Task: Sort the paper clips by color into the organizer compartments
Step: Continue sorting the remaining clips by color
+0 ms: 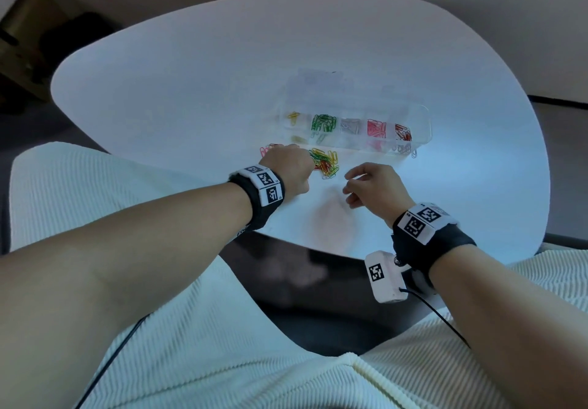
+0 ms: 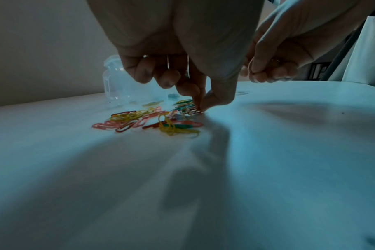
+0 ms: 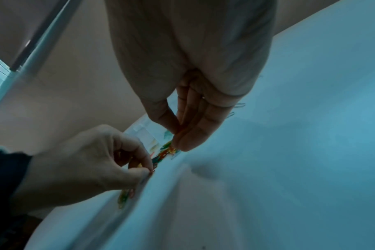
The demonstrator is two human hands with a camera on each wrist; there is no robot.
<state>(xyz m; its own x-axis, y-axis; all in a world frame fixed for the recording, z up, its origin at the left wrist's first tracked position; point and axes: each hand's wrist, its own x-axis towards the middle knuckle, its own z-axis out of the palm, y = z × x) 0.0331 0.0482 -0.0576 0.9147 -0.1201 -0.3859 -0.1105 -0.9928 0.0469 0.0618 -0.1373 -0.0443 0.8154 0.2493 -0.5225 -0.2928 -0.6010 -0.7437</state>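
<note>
A loose pile of mixed paper clips (image 1: pixel 326 163) lies on the white table in front of the clear organizer (image 1: pixel 423 122). Its compartments hold yellow, green, silver, pink and red clips. My left hand (image 1: pixel 307 162) is down at the pile's left edge. In the left wrist view its thumb and forefinger (image 2: pixel 200 108) pinch a clip at the pile (image 2: pixel 161 121). My right hand (image 1: pixel 348 190) hovers to the right of the pile with its fingers curled. Its thumb and fingers (image 3: pixel 178 135) pinch what looks like a reddish clip.
A few pink clips (image 1: pixel 270 149) lie left of my left hand. Some clips (image 1: pixel 410 151) lie outside the organizer's right end. The organizer's open lid (image 1: pixel 318 84) stands behind it. The table's near edge (image 1: pixel 302 243) is close to my wrists.
</note>
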